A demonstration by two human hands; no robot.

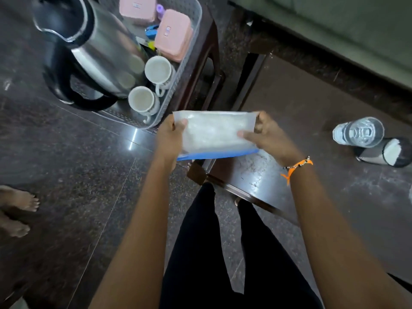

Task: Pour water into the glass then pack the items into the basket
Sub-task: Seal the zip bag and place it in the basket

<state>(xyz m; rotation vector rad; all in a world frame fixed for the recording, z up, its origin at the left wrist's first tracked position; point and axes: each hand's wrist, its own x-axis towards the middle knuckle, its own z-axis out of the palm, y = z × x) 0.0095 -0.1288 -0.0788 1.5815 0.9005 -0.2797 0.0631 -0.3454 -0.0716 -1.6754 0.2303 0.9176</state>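
Basket crowded, table open near the edge

The kettle [89, 52], two cups [159, 70] and pink boxes [174, 34] fill most of the basket [196, 16]. The bare table [256, 175] under the bag [214, 134] lies open; a glass [359, 131] and jar [388, 152] stand well right.

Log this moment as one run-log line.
left hand, right hand: hold zip bag | basket: kettle, cups | glass: filled
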